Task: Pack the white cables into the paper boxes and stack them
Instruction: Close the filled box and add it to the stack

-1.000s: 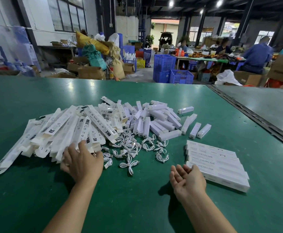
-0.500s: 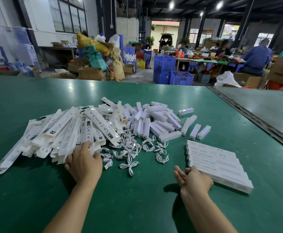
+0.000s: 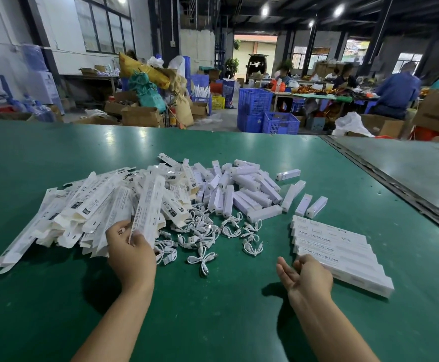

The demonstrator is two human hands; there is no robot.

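White cables (image 3: pixel 208 232) lie in a loose scatter on the green worktop (image 3: pixel 213 322), in the gap between my two hands and a little farther out than either. Each one is coiled into a small bow.

My left hand (image 3: pixel 131 253) is pinched on the near end of one flat paper box (image 3: pixel 149 205), thumb on one face and fingers on the other. The box's long axis runs away from me and leans slightly right, over the heap of flat boxes (image 3: pixel 82 212) it comes from.

My right hand (image 3: pixel 305 274) holds nothing. Its palm is turned up and its fingers are loosely spread, just beside the near corner of the stack of packed boxes (image 3: pixel 343 250).

The nearest cable (image 3: pixel 202 259) sits apart from the rest, its length lying roughly crosswise to me. It is closer to my left hand than to my right, but the left is taken up with the box. I judge the pick falls to the right hand, which would have to travel left and slightly forward across bare worktop to reach it.

Short white blocks (image 3: pixel 242 189) are piled beyond the cables, out of that path.
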